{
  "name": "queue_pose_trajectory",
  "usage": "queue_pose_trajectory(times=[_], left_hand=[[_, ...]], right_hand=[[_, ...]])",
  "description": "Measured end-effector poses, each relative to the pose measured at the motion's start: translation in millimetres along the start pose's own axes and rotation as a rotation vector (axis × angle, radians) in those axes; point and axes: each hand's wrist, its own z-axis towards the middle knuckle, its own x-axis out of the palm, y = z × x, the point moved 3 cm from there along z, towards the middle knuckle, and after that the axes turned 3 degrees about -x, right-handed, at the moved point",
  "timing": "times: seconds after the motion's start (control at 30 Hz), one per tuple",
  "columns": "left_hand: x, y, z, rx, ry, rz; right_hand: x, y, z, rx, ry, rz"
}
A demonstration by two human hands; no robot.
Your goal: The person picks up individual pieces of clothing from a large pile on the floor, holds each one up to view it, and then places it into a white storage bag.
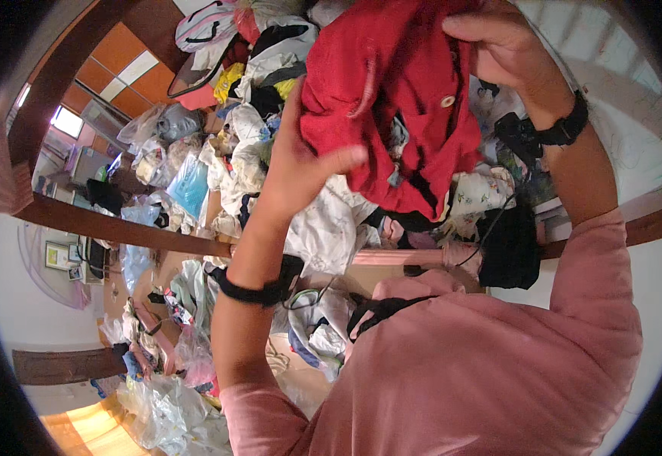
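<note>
A red buttoned garment (pixel 414 83) is held up in front of me, bunched, with a pale round button and a dark opening showing. My left hand (pixel 300 163) grips its left side, the thumb lying across the front and the other fingers behind the cloth. At the upper right edge, my right hand (pixel 498 47) closes on the cloth, thumb in front and fingertips partly hidden. Below the garment lies a white patterned cloth (pixel 331 228) in a pile of clothes. Black straps circle both my wrists.
Heaped clothes (pixel 243 137) and plastic bags (pixel 169 125) spread to the left and far side. A wooden rail (pixel 133 232) crosses at the left. A black bag or cloth (pixel 509 247) hangs at the right. More clothes and a clear plastic bag (pixel 175 414) lie at lower left.
</note>
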Motion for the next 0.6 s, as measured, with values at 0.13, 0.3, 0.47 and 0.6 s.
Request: queue_pose_trajectory(times=[0.13,0.3,0.47,0.6], left_hand=[[-15,-18,13,-0.139,-0.062,-0.083],[-62,-70,21,-0.077,-0.220,-0.028],[-90,-109,13,-0.110,-0.282,0.210],[-133,-136,-8,0.070,-0.479,0.920]], right_hand=[[-5,1,-3,0.144,-0.286,-0.101],[-44,1,-12,0.398,-0.149,-1.042],[-14,14,-13,0.854,-0.074,-1.049],[-16,2,1,0.372,-0.096,-0.380]])
